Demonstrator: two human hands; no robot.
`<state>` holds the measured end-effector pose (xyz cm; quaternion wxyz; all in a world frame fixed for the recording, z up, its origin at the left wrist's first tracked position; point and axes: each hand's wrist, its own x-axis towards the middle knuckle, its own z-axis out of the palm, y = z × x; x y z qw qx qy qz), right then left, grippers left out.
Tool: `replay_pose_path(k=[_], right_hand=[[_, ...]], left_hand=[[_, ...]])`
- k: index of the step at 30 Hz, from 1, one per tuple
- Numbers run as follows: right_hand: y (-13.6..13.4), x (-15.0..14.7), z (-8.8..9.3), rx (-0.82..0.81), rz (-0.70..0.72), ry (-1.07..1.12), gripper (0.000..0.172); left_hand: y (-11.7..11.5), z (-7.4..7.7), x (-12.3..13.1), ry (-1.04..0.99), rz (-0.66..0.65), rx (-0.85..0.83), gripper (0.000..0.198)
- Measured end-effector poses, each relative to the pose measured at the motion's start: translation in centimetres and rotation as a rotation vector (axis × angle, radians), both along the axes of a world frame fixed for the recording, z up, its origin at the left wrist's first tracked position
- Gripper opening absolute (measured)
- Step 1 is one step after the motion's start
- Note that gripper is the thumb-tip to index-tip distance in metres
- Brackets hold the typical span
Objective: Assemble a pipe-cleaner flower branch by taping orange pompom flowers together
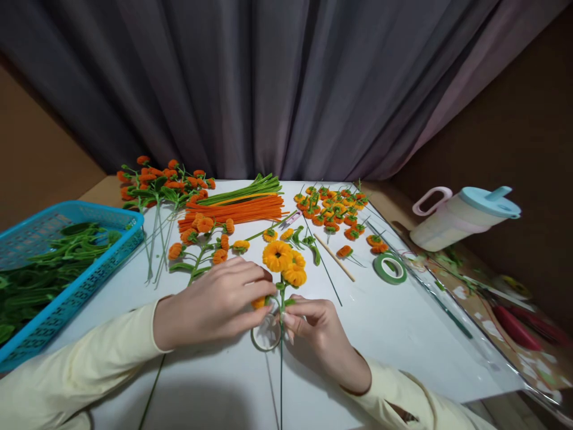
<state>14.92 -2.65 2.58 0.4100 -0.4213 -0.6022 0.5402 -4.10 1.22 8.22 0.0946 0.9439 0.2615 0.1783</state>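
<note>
My left hand (215, 301) is closed in a pinch on a small orange pipe-cleaner flower (258, 303) next to a green stem (282, 358). My right hand (316, 325) pinches the same stem just below the blooms. Two larger yellow-orange flowers (283, 261) top that stem. A roll of green floral tape (265, 335) lies under and between my hands. Both sleeves are pale yellow.
A blue basket (96, 263) of green leaves sits at the left. Finished orange flower stems (163, 182), orange and green pipe cleaners (237, 206), loose small flowers (333, 209), a wooden stick (333, 257), another tape roll (390, 268) and a lidded jug (465, 218) lie around.
</note>
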Motion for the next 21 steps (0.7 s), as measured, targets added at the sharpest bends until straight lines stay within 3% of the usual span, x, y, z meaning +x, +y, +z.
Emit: replay_pose_path(k=[4,17,19,21], right_hand=[[0.0,0.1,-0.2,-0.016,-0.023,0.014,0.039],[-0.3,-0.3,-0.5,-0.042,-0.098,0.078,0.037],[-0.4,-0.4,-0.5,-0.005,-0.114,0.045,0.039],[-0.5,-0.4,-0.6,0.058,-0.128,-0.012,0.040]], left_hand=[[-0.4,-0.8,0.5,-0.031,-0.025,0.225,0.015],[-1.1,-2.3,0.9,-0.031,-0.002,0.545,0.010],[-1.1,-2.4,1.0,-0.029,0.006,0.546,0.009],[-1.1,-2.4,1.0,-0.055,0.040,0.420,0.009]])
